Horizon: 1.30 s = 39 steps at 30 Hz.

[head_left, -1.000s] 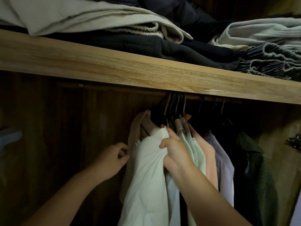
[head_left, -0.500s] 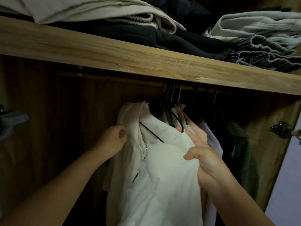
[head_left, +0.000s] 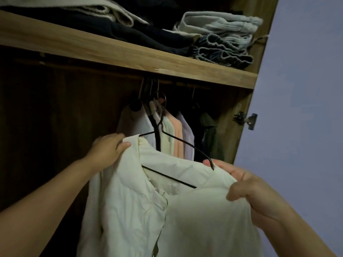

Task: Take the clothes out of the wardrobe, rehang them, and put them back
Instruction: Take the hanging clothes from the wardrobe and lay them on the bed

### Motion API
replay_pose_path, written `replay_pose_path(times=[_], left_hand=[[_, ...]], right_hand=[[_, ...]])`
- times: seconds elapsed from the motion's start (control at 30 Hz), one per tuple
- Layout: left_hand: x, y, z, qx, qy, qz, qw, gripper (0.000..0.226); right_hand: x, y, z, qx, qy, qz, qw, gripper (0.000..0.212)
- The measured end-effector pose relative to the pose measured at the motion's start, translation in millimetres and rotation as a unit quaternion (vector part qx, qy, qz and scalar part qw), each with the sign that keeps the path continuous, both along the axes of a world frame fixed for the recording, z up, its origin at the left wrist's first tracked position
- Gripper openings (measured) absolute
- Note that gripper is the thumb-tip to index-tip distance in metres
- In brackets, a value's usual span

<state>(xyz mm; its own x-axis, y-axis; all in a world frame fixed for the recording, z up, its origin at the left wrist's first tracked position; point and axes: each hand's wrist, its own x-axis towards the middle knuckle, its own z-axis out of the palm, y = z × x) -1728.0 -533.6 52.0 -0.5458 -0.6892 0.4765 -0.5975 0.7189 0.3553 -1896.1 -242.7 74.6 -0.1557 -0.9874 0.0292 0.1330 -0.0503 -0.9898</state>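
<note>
Head view: the left hand [head_left: 107, 151] pinches one shoulder of the white shirt [head_left: 167, 210] and the right hand [head_left: 254, 191] grips the other, out in front of the wardrobe [head_left: 130, 54]. This looks like the taking-out step. Next, I think, the shirt must sit straight on its black hanger [head_left: 178, 141].

Cream shirt [head_left: 185, 219] hem cut off (bottom edge); rail [head_left: 185, 84] mostly shadowed.

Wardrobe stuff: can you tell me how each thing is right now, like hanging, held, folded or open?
Cream shirt: off the rail, held at both shoulders.
Wire hanger: half out of the shirt.
Left hand: grips the shirt's shoulder.
Right hand: grips the other shoulder.
Hanging shirts: on the rail.
Folded clothes: stacked on the shelf.
</note>
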Motion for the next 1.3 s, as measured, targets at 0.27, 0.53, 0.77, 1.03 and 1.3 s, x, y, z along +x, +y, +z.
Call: replay_pose_path(times=[0.27,0.53,0.77,1.03,1.3], left_hand=[[-5.6,111.9,-35.6,-0.016,0.134,-0.032,0.990,0.039],[-23.4,168.9,-45.1,-0.004,0.144,-0.101,0.984,0.040],[-22.1,203.6,-36.4,-0.018,0.143,-0.172,0.974,0.041],[-13.1,256.6,-42.1,-0.040,0.118,-0.310,0.943,0.032],[-18.2,334.1,-47.6,-0.023,0.102,-0.417,0.903,0.042]], right_hand=[[-10.4,110.1,9.6,0.094,0.326,-0.172,0.925,0.034],[1.8,173.7,-11.3,0.151,0.524,-0.373,0.751,0.027],[56.7,222.7,-29.1,0.171,0.552,-0.473,0.665,0.016],[147.7,291.7,-59.8,0.229,0.509,-0.533,0.635,0.033],[231.6,363.9,-68.4,0.288,0.502,-0.599,0.553,0.037]])
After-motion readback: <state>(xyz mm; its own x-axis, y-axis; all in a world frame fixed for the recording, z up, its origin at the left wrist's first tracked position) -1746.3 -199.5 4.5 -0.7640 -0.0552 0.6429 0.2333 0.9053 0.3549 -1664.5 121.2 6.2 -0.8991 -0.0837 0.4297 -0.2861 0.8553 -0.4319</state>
